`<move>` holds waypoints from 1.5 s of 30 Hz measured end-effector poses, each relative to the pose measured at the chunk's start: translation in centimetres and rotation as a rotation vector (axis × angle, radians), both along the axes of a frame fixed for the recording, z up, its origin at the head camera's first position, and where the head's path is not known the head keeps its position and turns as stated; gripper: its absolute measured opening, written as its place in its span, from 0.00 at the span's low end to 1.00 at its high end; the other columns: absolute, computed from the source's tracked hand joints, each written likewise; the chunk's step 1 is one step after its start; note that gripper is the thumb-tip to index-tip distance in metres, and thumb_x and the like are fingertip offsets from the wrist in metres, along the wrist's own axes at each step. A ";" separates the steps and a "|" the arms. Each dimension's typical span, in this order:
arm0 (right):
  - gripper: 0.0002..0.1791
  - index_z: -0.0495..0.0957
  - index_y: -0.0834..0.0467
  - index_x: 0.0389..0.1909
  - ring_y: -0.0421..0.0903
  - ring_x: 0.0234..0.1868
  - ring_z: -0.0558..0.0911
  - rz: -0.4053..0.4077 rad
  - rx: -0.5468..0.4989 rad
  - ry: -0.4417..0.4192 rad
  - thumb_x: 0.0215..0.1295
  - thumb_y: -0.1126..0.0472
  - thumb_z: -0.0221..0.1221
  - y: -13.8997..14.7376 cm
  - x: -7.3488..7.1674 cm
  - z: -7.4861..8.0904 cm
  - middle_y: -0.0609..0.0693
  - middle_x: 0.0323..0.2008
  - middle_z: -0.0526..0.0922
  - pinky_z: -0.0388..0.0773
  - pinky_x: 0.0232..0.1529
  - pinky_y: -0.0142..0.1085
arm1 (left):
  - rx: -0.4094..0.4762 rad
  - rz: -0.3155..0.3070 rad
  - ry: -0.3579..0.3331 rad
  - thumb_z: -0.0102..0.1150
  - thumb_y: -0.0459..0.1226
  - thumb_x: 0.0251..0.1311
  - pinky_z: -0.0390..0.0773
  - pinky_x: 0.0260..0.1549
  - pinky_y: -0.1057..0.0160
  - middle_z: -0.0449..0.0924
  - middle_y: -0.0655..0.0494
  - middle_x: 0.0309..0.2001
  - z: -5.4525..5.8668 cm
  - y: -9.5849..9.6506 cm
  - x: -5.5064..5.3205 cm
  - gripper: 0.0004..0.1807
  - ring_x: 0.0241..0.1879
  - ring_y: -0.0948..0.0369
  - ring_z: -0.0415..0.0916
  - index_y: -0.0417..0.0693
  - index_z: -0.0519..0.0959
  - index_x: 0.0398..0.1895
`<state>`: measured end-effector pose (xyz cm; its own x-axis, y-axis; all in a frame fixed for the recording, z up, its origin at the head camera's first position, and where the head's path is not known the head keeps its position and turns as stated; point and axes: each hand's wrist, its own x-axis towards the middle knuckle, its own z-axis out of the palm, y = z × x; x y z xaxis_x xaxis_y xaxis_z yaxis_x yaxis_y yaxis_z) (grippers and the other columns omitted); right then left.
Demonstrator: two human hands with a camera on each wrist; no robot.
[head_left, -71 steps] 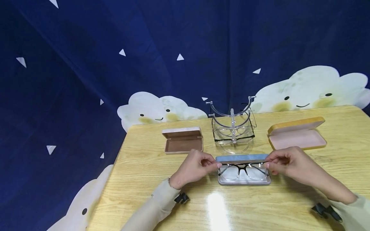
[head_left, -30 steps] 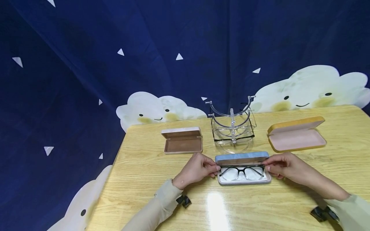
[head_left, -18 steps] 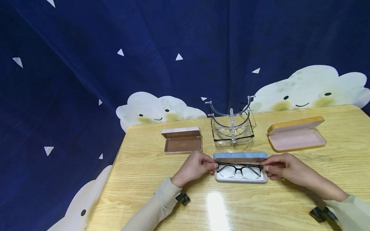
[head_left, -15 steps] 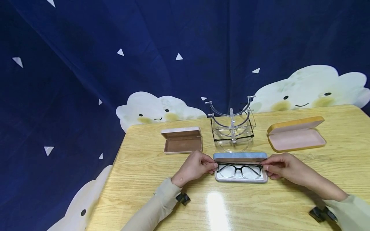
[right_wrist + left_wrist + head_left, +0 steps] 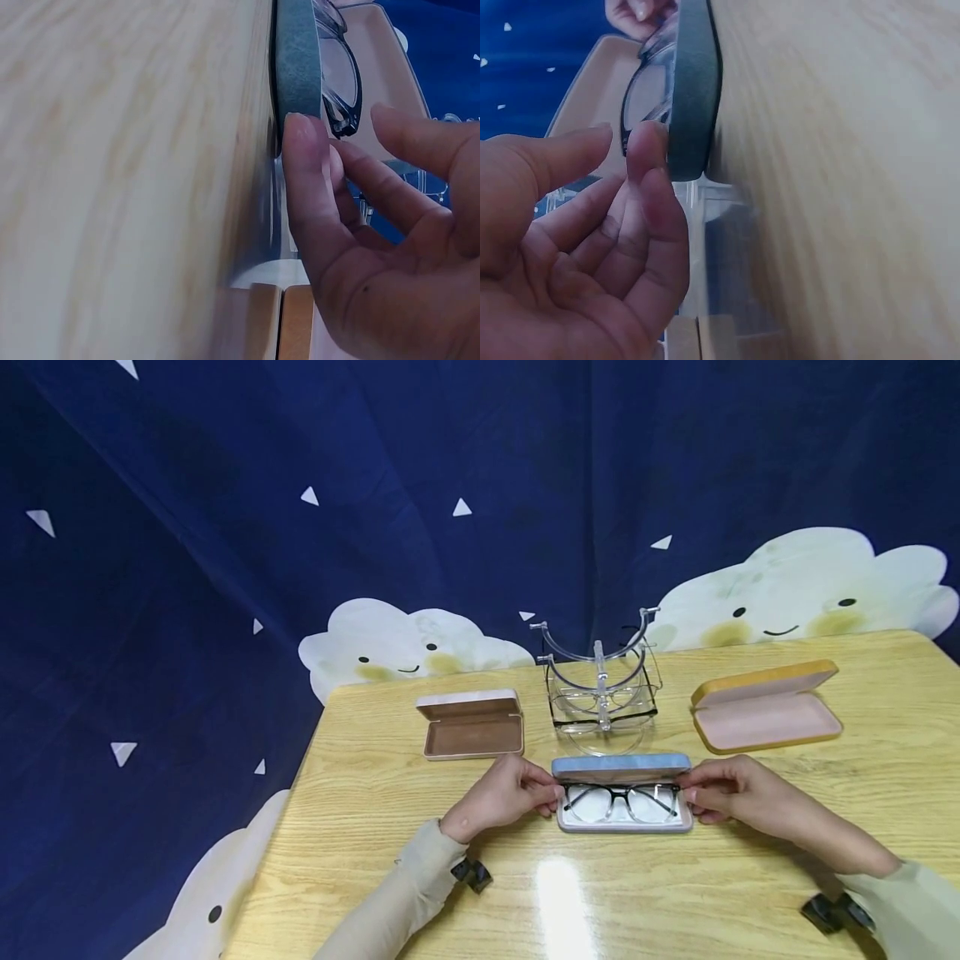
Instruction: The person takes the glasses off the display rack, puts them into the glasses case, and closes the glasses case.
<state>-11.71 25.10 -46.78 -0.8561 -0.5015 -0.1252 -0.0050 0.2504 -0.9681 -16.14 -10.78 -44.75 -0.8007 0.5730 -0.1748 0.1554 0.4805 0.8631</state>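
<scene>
A blue eyeglass case [image 5: 621, 764] lies open on the table, its lid raised at the back. Black-topped, clear-rimmed eyeglasses [image 5: 619, 793] lie inside it with their temples folded. At the case's left end is the left hand [image 5: 504, 797]; the left wrist view shows its fingertips by the case wall [image 5: 694, 90] and the thumb apart, near the frame's corner. The right hand [image 5: 738, 789] is at the other end. In the right wrist view one fingertip [image 5: 304, 139] touches the case's side, while the thumb stands off from the glasses [image 5: 354, 67].
Behind the case stands a clear display rack [image 5: 602, 685] bearing more eyeglasses. An open white case with brown lining [image 5: 474, 737] is at back left, an open yellow case with pink lining [image 5: 768, 720] at back right. A blue cloud-patterned curtain [image 5: 450, 435] hangs beyond the wooden table [image 5: 360, 827].
The glasses, earlier spanning the case's ends in both hands' pinch, now sit lower within it. The case has shifted slightly left and back, and its lid stands a little higher.
</scene>
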 end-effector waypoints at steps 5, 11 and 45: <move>0.19 0.69 0.88 0.56 0.33 0.42 0.88 0.011 -0.004 -0.008 0.76 0.73 0.53 0.2 -0.1 0.0 0.42 0.44 0.87 0.90 0.42 0.34 | -0.013 -0.001 -0.005 0.62 0.35 0.73 0.84 0.29 0.67 0.91 0.47 0.32 0.3 -0.3 -0.2 0.11 0.29 0.61 0.87 0.39 0.90 0.41; 0.18 0.66 0.90 0.55 0.36 0.38 0.88 0.007 0.001 -0.031 0.79 0.74 0.44 0.5 -0.4 0.1 0.47 0.40 0.86 0.90 0.42 0.34 | 0.006 0.028 -0.039 0.53 0.30 0.75 0.88 0.34 0.66 0.90 0.44 0.34 0.3 -0.6 -0.4 0.13 0.32 0.59 0.88 0.34 0.88 0.45; 0.31 0.69 0.75 0.66 0.39 0.37 0.84 -0.170 0.219 -0.083 0.86 0.49 0.42 -1.4 -0.6 1.7 0.62 0.51 0.83 0.89 0.34 0.39 | 0.083 0.088 -0.224 0.54 0.50 0.78 0.88 0.37 0.62 0.87 0.43 0.57 0.1 -0.1 -0.5 0.27 0.52 0.54 0.88 0.38 0.77 0.67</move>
<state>-12.31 23.70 -45.09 -0.9078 -0.3050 -0.2879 0.1320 0.4439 -0.8863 -16.68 -10.90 -44.66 -0.7949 0.5225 -0.3085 -0.0831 0.4099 0.9083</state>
